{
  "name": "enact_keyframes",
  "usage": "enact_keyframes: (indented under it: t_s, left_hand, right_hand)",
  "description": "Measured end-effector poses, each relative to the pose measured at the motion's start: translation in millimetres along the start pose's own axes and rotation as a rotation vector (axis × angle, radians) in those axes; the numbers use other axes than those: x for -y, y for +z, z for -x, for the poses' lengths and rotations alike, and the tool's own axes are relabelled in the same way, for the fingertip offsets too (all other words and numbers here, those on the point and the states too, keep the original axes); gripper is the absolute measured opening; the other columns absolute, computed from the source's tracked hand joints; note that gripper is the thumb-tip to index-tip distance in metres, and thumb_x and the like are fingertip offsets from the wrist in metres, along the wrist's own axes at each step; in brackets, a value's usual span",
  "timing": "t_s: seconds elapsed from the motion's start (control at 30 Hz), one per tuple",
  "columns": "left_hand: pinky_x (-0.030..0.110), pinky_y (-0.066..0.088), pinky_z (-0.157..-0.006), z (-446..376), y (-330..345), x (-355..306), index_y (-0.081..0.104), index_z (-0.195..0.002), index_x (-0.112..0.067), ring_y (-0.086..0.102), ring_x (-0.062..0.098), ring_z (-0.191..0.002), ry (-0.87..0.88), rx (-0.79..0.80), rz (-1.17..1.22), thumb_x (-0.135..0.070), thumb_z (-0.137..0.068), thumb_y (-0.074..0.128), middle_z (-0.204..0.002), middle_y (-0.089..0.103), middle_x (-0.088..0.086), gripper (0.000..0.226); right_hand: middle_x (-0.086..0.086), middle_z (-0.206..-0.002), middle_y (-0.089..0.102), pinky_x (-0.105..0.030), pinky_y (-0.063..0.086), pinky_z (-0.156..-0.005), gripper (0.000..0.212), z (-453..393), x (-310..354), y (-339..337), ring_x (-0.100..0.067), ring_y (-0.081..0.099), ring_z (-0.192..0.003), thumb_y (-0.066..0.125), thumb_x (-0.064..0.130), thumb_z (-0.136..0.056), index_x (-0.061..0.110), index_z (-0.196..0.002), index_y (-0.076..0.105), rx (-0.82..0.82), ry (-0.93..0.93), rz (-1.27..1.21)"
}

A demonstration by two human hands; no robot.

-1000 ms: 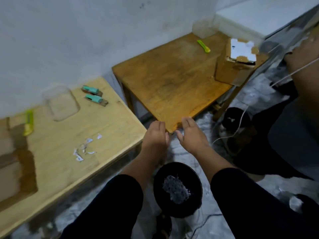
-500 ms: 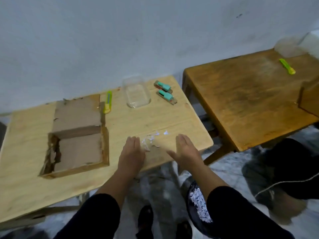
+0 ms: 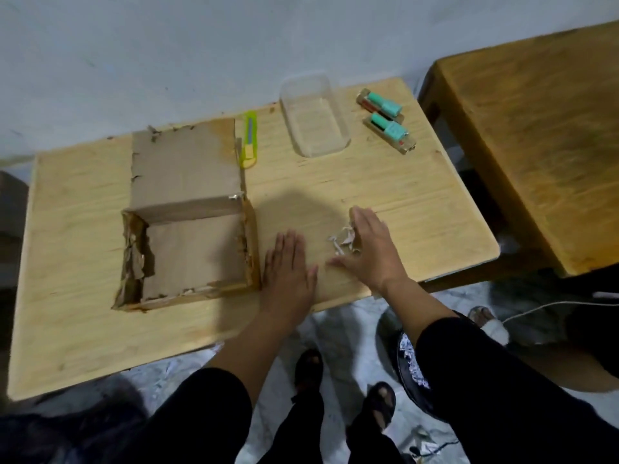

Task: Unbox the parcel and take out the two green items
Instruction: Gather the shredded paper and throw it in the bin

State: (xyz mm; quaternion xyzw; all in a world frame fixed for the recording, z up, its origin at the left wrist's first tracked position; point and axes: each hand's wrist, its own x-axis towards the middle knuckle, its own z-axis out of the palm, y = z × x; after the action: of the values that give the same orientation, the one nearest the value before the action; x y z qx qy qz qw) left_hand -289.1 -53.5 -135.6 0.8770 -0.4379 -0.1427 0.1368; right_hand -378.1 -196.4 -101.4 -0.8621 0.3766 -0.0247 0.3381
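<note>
The opened cardboard parcel (image 3: 191, 226) lies on the light wooden table (image 3: 80, 296), its torn lid folded back toward the wall and its inside looking empty. Two green items (image 3: 385, 123) lie side by side at the table's far right corner. My left hand (image 3: 289, 262) rests flat on the table just right of the parcel, fingers apart. My right hand (image 3: 370, 249) is spread open on the table, its fingers against a small pile of white paper scraps (image 3: 343, 242).
A clear plastic container (image 3: 313, 117) stands by the wall next to a yellow-green box cutter (image 3: 249, 139). A darker wooden table (image 3: 536, 135) stands close on the right. A black bin with paper shreds (image 3: 410, 360) sits on the floor under my right forearm.
My view has swung left from the dark table to the light one. Both hands have come down on the light table, the right one gathering the paper scraps.
</note>
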Motion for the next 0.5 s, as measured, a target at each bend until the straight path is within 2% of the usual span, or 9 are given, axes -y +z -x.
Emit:
enact_keyframes:
  t_s: [0.1,0.17,0.23,0.33,0.43,0.5]
  left_hand:
    - [0.038,0.001,-0.113,0,-1,3,0.019,-0.146,-0.006,0.011,0.028,-0.145,0.011,0.003,0.006,-0.044,-0.087,0.011,-0.156,0.018,0.014,0.07]
    - [0.037,-0.001,-0.112,1,0,6,0.019,-0.146,-0.006,0.011,0.028,-0.145,0.016,0.009,-0.001,-0.043,-0.088,0.013,-0.156,0.018,0.014,0.069]
    - [0.04,0.001,-0.112,1,1,6,0.022,-0.144,-0.005,0.016,0.03,-0.144,0.022,-0.003,-0.011,-0.041,-0.09,0.017,-0.154,0.023,0.016,0.066]
    - [0.043,0.005,-0.112,0,1,6,0.025,-0.143,-0.003,0.02,0.032,-0.143,0.031,-0.024,-0.024,-0.039,-0.089,0.019,-0.152,0.027,0.018,0.066]
    - [0.038,0.0,-0.114,-3,0,4,0.012,-0.147,-0.008,0.005,0.026,-0.146,0.068,0.013,-0.023,-0.043,-0.087,0.01,-0.157,0.013,0.012,0.07]
    - [0.036,-0.003,-0.114,-8,0,-4,0.007,-0.148,-0.01,0.001,0.024,-0.146,0.119,0.047,-0.028,-0.044,-0.086,0.007,-0.158,0.007,0.011,0.071]
  right_hand:
    - [-0.017,-0.119,0.055,-0.04,0.043,-0.093,0.067,1,2,16,-0.034,0.048,-0.111,0.078,0.032,-0.068,0.003,-0.123,0.053,-0.106,-0.114,0.046]
    - [-0.017,-0.103,0.057,-0.039,0.046,-0.078,0.044,6,-2,23,-0.033,0.049,-0.097,0.07,0.023,-0.076,0.006,-0.115,0.059,-0.173,-0.159,0.079]
    - [-0.014,-0.093,0.053,-0.037,0.045,-0.073,0.029,12,-3,25,-0.027,0.045,-0.092,0.062,0.014,-0.083,0.008,-0.11,0.061,-0.193,-0.135,0.034]
    - [-0.011,-0.082,0.051,-0.031,0.045,-0.07,0.018,19,-3,27,-0.024,0.051,-0.08,0.059,0.01,-0.086,0.01,-0.102,0.067,-0.2,-0.042,-0.056]
    - [-0.017,-0.081,0.058,-0.013,0.035,-0.061,0.012,23,-4,24,-0.011,0.049,-0.07,0.059,0.006,-0.084,0.005,-0.09,0.07,-0.223,0.057,-0.154]
    - [-0.016,-0.079,0.061,-0.011,0.033,-0.06,0.012,27,-9,18,-0.017,0.053,-0.069,0.06,0.003,-0.083,0.005,-0.084,0.072,-0.279,0.099,-0.164]
